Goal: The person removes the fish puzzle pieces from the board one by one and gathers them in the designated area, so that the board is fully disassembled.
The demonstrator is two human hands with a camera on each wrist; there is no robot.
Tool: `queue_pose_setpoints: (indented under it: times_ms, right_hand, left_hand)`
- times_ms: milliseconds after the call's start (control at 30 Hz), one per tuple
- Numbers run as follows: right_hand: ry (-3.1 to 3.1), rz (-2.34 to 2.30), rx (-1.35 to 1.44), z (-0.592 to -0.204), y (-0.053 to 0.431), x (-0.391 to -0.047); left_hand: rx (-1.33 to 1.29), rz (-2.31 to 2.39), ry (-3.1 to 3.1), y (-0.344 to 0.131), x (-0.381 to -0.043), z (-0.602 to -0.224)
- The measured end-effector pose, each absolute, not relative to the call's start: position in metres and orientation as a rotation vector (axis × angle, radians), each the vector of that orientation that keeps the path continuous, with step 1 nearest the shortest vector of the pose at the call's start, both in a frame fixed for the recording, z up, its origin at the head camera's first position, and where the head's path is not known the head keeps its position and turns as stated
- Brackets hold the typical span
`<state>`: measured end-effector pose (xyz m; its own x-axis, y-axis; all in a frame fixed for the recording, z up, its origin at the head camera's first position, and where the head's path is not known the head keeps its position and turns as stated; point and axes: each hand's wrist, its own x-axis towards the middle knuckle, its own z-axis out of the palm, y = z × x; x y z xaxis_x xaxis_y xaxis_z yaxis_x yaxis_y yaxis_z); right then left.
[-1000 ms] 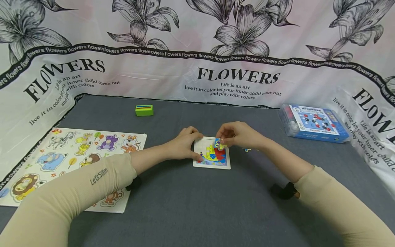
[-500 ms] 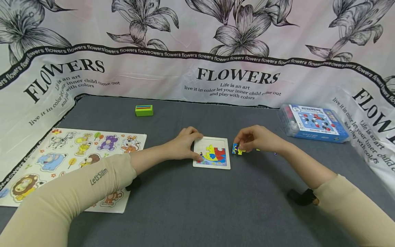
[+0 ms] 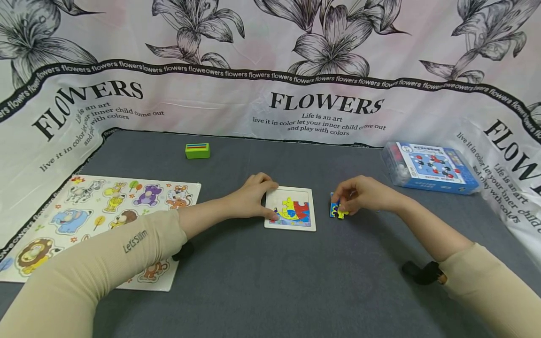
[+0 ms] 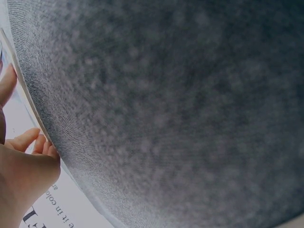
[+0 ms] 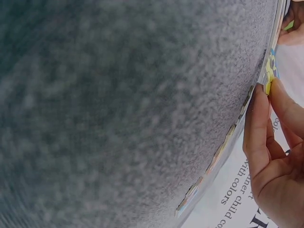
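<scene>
My left hand [image 3: 253, 197] grips the left side of a small white-framed jigsaw board [image 3: 291, 229], thumb over its lower left edge and fingers at its upper left corner. Red, yellow and blue pieces [image 3: 301, 211] fill the lower part of the board; its upper part is pale. To the right of the board, my right hand [image 3: 363, 193] pinches a blue and yellow jigsaw piece [image 3: 338, 211] between thumb and fingers. In the right wrist view this yellow piece [image 5: 270, 78] shows at the fingertips. The hand hides part of it.
Loose flat pieces [image 5: 209, 166] lie along the cloth in the right wrist view, mostly hidden by the right hand in the head view. A large animal puzzle board [image 3: 186, 190] is at left, a green box [image 3: 197, 151] behind, and a blue plastic case [image 3: 435, 169] at back right.
My right hand has moved from over the jigsaw board to the right, off the board, with the blue and yellow piece in its fingers. The left hand has stayed put.
</scene>
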<state>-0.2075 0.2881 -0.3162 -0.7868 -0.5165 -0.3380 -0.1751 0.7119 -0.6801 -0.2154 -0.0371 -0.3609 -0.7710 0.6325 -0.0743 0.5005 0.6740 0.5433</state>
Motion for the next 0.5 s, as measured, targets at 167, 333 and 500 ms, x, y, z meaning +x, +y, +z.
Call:
queue_pose_setpoints:
  times_ms: [167, 333, 500]
  right_hand:
    - [2.401, -0.865, -0.519, -0.3186, 0.289, -0.2075]
    - [2.427, -0.827, -0.498, -0.3204, 0.2886, -0.207]
    - [2.477, -0.773, -0.481, -0.3198, 0.2875, -0.2065]
  left_hand:
    - [0.904, 0.748, 2.629, -0.0367, -0.2158, -0.3614]
    - [0.893, 0.751, 2.617, -0.0362, -0.2144, -0.36]
    - [0.896, 0.75, 2.613, -0.0362, -0.2136, -0.359]
